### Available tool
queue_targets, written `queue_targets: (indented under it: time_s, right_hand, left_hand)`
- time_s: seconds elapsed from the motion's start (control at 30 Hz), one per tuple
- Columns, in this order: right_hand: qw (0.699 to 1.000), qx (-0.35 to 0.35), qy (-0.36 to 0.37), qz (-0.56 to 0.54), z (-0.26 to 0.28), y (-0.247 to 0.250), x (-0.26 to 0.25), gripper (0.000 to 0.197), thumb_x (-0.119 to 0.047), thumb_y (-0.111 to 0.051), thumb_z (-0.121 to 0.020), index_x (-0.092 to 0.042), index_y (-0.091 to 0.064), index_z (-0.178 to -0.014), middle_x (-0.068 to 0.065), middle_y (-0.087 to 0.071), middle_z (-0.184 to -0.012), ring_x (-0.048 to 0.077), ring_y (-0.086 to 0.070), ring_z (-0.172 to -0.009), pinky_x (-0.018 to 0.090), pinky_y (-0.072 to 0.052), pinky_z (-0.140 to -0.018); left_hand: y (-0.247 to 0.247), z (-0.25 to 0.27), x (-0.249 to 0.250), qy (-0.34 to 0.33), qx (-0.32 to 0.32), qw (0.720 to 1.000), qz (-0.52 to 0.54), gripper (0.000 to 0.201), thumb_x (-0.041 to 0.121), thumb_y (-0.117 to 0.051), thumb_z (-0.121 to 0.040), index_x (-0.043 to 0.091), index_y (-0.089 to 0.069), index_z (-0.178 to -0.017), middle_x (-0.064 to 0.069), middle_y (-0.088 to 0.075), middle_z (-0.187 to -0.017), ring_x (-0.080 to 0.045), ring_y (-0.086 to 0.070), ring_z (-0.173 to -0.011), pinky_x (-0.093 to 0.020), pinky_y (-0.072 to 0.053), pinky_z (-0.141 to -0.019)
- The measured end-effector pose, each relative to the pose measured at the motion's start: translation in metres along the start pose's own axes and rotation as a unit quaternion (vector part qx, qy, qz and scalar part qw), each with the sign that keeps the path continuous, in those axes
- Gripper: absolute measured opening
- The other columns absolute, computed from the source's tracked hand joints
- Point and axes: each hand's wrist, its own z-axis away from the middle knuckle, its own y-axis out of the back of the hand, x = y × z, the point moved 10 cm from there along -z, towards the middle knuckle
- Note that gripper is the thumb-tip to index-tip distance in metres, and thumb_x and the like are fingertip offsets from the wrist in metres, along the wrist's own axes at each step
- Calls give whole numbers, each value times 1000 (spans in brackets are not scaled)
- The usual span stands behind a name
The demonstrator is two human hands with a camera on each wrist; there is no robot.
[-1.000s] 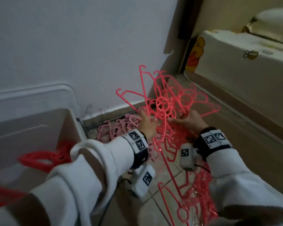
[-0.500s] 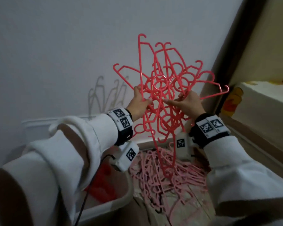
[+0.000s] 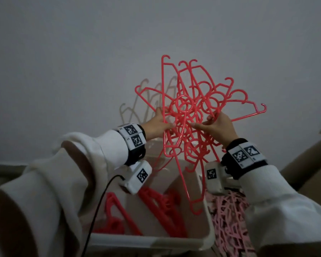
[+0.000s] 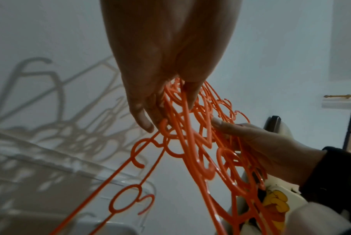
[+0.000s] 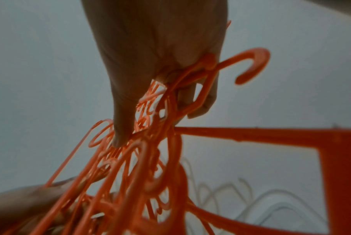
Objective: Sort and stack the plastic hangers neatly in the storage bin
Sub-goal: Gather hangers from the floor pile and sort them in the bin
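Left hand: the left hand (image 3: 157,125) grips the left side of the tangled bunch of red hangers (image 3: 191,115), thumb in front and fingers (image 4: 144,120) behind the bars
Right hand: the right hand (image 3: 218,126) clasps the right side of the same bunch, its fingers (image 5: 202,101) curled through the loops and the thumb pressed on the front
Held bunch: raised between the two hands, in front of the wall (image 3: 82,52); hooks fan out above and to both sides of the hands, and long bars hang below them, reaching down over the storage bin (image 3: 209,234)
Tangle: the hangers cross each other at many angles; how many there are cannot be told
Storage bin: pale, below both hands; its near rim runs under the left forearm
Hangers in bin: more red hangers (image 3: 156,206) lie inside, below the left hand, leaning in loose rows
Pink pile: pale pink hangers (image 3: 228,217) lie heaped outside the bin, below the right wrist
Shadow: the bunch casts a grey hook-shaped shadow (image 3: 137,101) on the wall, just beyond the left hand
Sleeves: both arms wear white sleeves (image 3: 93,154), with black wrist bands (image 3: 246,154) carrying square markers
Cable: a black cable (image 3: 100,197) hangs from under the left wrist
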Motion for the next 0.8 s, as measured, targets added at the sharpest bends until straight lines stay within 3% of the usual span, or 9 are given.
queue_targets:
  time_s: [0.07, 0.13, 0.23, 0.33, 0.37, 0.47, 0.53, 0.6, 0.8]
  right_hand:
    - [1000, -18, -4, -5, 1, -20, 0, 48, -42, -81, -58, -20, -41, -76, 4, -57, -73, 20, -60, -70, 31, -52, -65]
    - [999, -36, -7, -2, 5, -42, 4, 48, -37, -82, -60, -22, -39, -76, 1, -55, -73, 19, -59, -71, 31, -52, -65]
    - [998, -55, -4, 24, 11, -78, 17, 53, -38, -82, -60, -16, -43, -88, -6, -54, -74, 16, -60, -73, 27, -52, -65]
    - [998, -58, 3, 33, 20, -108, 33, 59, -36, -83, -61, -15, -44, -100, -12, -51, -76, 7, -55, -71, 10, -42, -60]
    - [997, -62, 5, 37, 24, -118, 38, 61, -34, -83, -62, -15, -45, -105, -13, -51, -76, 7, -55, -72, 11, -42, -61]
    - [996, -79, -4, 34, 34, -146, 59, 65, -31, -83, -63, -13, -45, -113, -10, -56, -81, 12, -60, -76, 23, -49, -66]
    - [996, -77, -10, 35, 38, -155, 71, 67, -31, -82, -63, -13, -44, -115, -8, -59, -86, 15, -63, -79, 28, -53, -70]
    - [996, -68, -7, 48, 36, -158, 76, 68, -30, -82, -64, -13, -44, -117, -6, -61, -88, 14, -63, -77, 28, -52, -71]
    - [983, -90, -14, 157, 37, -177, 98, 65, -31, -74, -75, -11, -39, -125, 3, -67, -101, 24, -66, -89, 39, -53, -80]
  left_hand:
    - [14, 4, -22, 25, 9, 1000, -12, 45, 7, -54, -92, 12, -25, -126, -10, -54, -98, -10, -59, -65, -11, -47, -46]
    - [24, 10, -50, 56, 19, 998, -26, 45, 8, -58, -90, 17, -26, -120, -8, -54, -97, -13, -59, -70, -19, -54, -59]
    - [31, 17, -89, 84, 26, 994, -69, 57, 10, -62, -88, 11, -23, -129, -17, -49, -123, -23, -58, -95, -34, -51, -84]
    - [33, 28, -124, 116, 30, 981, -150, 70, 22, -55, -93, 5, -7, -142, -16, -47, -132, -20, -56, -93, -14, -44, -68]
    - [32, 31, -137, 125, 34, 978, -163, 73, 25, -51, -95, 5, 0, -143, -17, -49, -130, -21, -57, -88, -14, -45, -63]
    - [28, 32, -171, 146, 46, 977, -147, 78, 26, -46, -97, 5, 14, -143, -23, -47, -135, -35, -57, -109, -35, -45, -94]
    - [27, 30, -193, 164, 53, 973, -154, 85, 31, -44, -97, 5, 22, -143, -25, -36, -144, -37, -50, -122, -44, -39, -103]
    - [21, 25, -209, 173, 40, 971, -158, 91, 37, -42, -97, 4, 31, -140, -25, -24, -150, -37, -43, -129, -46, -35, -107]
    - [10, 8, -267, 209, 18, 959, -193, 95, 42, -45, -94, -1, 25, -141, -25, -37, -143, -37, -41, -130, -44, -32, -109]
